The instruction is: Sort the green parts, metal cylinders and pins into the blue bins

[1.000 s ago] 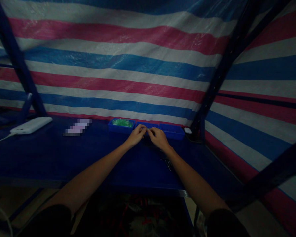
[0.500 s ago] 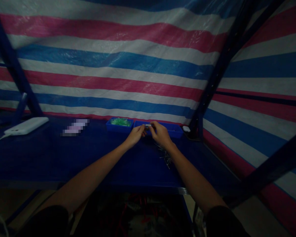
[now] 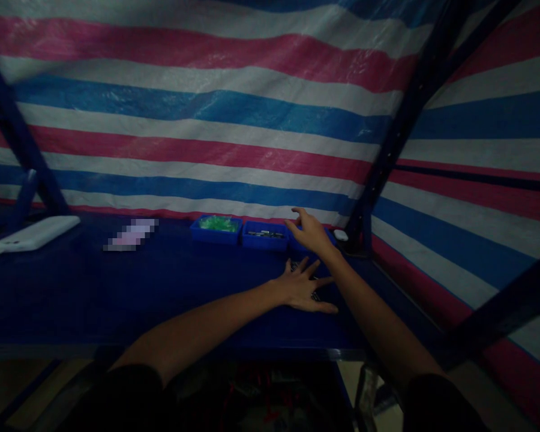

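My left hand (image 3: pixel 302 289) lies spread over a scatter of small thin metal pieces (image 3: pixel 315 295) on the blue table, covering most of them. Above the right-hand blue bin (image 3: pixel 293 243) hovers my right hand (image 3: pixel 312 233), its fingers apart and nothing visible in them; it hides much of that bin. Beside it, a middle blue bin (image 3: pixel 265 243) holds small silvery metal parts (image 3: pixel 264 233). A left blue bin (image 3: pixel 216 236) is filled with small clear-green pieces (image 3: pixel 218 223).
A white power bank (image 3: pixel 36 233) with a cable lies on the table (image 3: pixel 162 300) at far left, near a blurred-out pinkish item (image 3: pixel 132 234). A small white case (image 3: pixel 341 235) sits by the right post (image 3: pixel 364 216). Striped sheeting (image 3: pixel 207 132) hangs behind.
My hands were together at the bins, pinching a small pale piece, and have separated. My left hand came down and right onto the metal pieces; my right moved right and opened.
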### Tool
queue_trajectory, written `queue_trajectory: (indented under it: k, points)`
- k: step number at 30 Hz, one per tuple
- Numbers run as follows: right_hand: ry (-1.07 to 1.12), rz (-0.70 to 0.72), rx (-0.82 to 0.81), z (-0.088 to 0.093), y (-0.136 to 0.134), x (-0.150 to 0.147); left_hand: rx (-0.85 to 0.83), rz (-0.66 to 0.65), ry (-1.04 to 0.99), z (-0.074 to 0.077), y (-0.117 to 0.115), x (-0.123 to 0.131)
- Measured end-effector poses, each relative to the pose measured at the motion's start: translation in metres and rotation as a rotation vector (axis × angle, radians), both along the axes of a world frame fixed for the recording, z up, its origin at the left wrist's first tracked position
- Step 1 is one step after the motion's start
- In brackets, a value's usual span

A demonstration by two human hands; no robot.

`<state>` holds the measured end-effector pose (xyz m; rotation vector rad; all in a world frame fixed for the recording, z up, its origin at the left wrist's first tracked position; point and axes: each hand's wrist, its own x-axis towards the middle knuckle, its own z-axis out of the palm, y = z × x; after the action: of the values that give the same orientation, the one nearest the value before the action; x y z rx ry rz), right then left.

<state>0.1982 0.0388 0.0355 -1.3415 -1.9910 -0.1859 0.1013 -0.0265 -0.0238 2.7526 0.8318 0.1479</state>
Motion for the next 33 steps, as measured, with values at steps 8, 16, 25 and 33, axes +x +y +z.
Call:
queue_trajectory:
  k: [8,16,25,33]
  points:
    - [0.003,0.049,-0.093,-0.037,-0.039,0.042,0.099,0.045,0.022,-0.007,0.012,0.016]
    - [0.182,0.112,-0.170,-0.057,-0.035,0.044,0.118,0.077,0.072,-0.004,-0.021,-0.069]
    - [0.129,0.170,-0.469,-0.072,-0.055,-0.013,0.140,0.299,0.088,-0.010,-0.010,-0.118]
    - [0.534,0.008,-0.429,-0.069,-0.041,-0.038,0.182,0.293,-0.081,-0.006,0.006,-0.063]
